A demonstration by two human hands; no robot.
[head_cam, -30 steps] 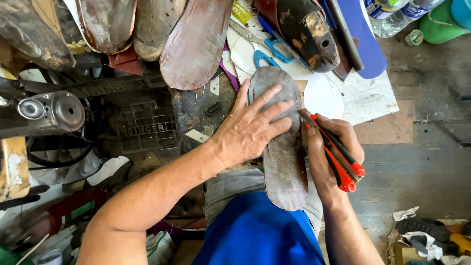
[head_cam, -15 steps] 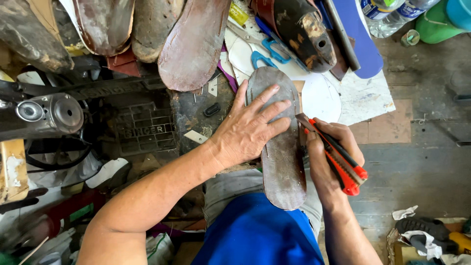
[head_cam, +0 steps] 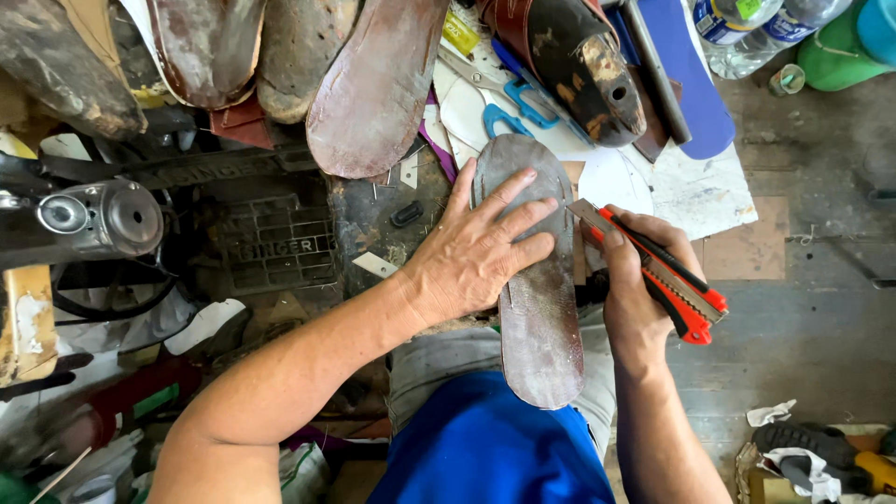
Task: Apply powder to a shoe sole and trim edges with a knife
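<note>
light: soft, even daylight | shadows: faint | focus: sharp centre | edges: perhaps slightly stretched, corners dim

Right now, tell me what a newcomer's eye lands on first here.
At centre, the left hand presses flat on a grey shoe sole laid across the lap, while the right hand holds a red utility knife with its blade at the sole's right edge. Above, worn brown soles fan out along the cluttered bench.
</note>
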